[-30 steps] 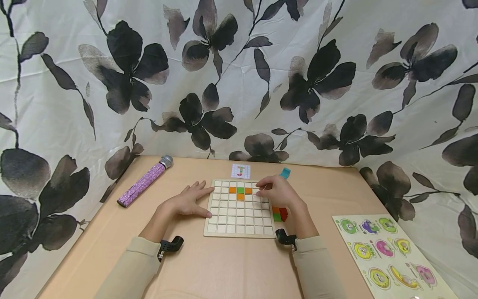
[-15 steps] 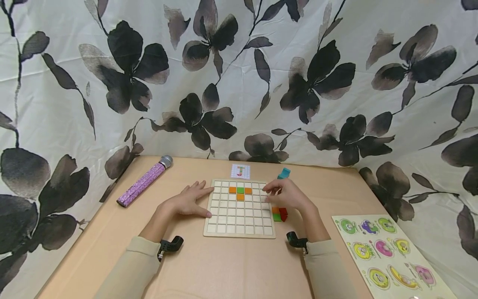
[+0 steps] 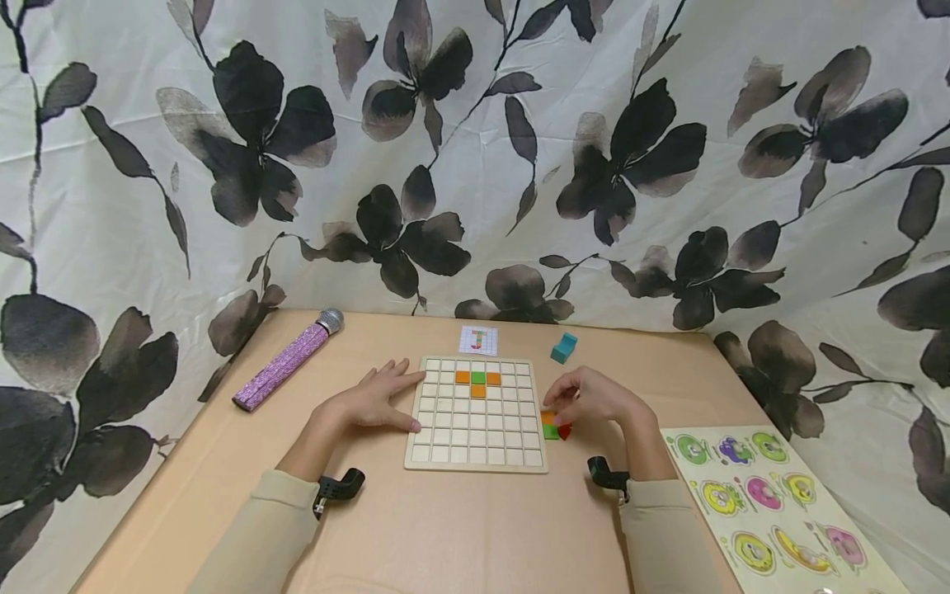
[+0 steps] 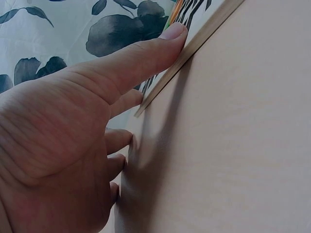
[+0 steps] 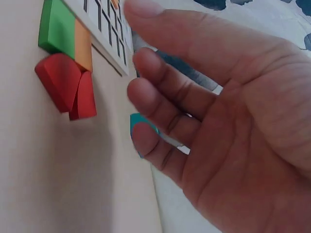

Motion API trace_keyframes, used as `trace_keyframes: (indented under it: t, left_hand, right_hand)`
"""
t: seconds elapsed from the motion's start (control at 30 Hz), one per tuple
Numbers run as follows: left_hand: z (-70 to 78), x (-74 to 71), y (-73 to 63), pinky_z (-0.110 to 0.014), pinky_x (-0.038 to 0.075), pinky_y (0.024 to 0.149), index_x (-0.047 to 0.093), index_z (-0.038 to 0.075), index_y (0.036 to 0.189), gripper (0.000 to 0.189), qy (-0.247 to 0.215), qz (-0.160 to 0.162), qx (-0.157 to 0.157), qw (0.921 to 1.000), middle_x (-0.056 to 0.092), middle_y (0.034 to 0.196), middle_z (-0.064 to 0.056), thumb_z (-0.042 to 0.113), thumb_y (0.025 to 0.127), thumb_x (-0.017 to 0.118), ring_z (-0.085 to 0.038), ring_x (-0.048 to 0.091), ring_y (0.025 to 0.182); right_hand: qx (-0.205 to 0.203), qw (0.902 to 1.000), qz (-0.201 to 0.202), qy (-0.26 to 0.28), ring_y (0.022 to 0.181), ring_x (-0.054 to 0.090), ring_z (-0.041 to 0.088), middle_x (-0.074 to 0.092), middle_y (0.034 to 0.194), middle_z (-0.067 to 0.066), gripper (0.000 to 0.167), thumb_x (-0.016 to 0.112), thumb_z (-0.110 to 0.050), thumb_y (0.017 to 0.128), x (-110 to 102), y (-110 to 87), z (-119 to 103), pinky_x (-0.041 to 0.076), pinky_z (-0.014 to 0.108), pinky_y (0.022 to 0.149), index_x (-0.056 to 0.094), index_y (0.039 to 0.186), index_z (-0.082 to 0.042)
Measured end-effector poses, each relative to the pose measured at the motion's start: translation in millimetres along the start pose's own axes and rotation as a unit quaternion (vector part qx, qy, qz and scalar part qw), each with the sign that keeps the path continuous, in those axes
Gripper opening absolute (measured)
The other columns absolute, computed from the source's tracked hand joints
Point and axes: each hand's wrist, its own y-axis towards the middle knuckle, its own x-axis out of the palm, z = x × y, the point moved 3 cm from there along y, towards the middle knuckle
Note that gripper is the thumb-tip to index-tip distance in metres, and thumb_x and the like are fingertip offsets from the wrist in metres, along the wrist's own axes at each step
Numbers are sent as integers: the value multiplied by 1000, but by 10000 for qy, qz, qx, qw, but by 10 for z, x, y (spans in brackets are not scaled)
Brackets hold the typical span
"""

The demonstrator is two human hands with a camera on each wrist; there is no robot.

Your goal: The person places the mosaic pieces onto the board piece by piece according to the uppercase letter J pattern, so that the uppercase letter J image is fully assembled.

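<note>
Two red blocks (image 5: 59,81), a green block (image 5: 57,28) and an orange block (image 5: 83,43) lie beside the board (image 3: 476,430), so I should pinch just one with my loose, empty right grip (image 3: 599,402) while my spread left grip (image 3: 371,403) steadies the board.

Bright, even light fills the head view, clear around the grid board (image 3: 478,437). Both wrist views are dimmer, with soft-edged shadows on the desk (image 4: 243,121) near the grid board.

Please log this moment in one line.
left hand: touches grid board edge; right hand: near red blocks; board: three orange tiles, one green tile
</note>
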Motion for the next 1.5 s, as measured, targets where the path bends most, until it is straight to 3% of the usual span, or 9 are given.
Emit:
trace_keyframes:
  t: [0.2, 0.37, 0.7, 1.2, 1.5]
  left_hand:
    - [-6, -2, -4, -70, 4, 127, 38, 12, 162, 100, -21, 33, 23, 10000, 14, 170, -32, 54, 82, 83, -54, 6, 158]
    - [-2, -10, -6, -70, 3, 127, 38, 11, 162, 100, -1, 26, 21, 10000, 14, 170, -32, 53, 82, 83, -54, 7, 158]
    - [-4, -5, 9, -70, 4, 127, 38, 11, 162, 101, 7, 11, 21, 10000, 15, 170, -32, 54, 82, 83, -54, 7, 158]
    - [3, -3, -11, -70, 4, 127, 38, 11, 162, 100, -23, 1, 5, 10000, 14, 170, -32, 53, 82, 83, -54, 7, 158]
    - [8, -8, -16, -69, 3, 127, 38, 11, 162, 101, -22, 2, -9, 10000, 14, 170, -31, 54, 82, 83, -53, 6, 158]
  right_hand:
    - [237, 9983, -483, 214, 77, 59, 18, 75, 88, 11, 20, 86, -1, 81, 41, -11, 59, 52, 25, 69, 80, 100, -2]
    - [334, 9967, -667, 319, 73, 56, 17, 69, 78, 3, 18, 87, 0, 80, 71, -12, 62, 47, 22, 66, 79, 97, 0]
    - [374, 9965, -712, 236, 71, 56, 15, 68, 75, -1, 16, 87, 1, 79, 94, -10, 52, 46, 22, 64, 80, 93, -1]
    - [363, 9955, -789, -371, 69, 52, 14, 57, 70, -3, 16, 88, -1, 78, 163, 65, -3, 42, 25, 65, 74, 85, -6]
    - [662, 9940, -688, -539, 68, 52, 15, 57, 68, -2, 19, 90, -1, 76, 180, 59, -55, 41, 27, 65, 72, 82, -5]
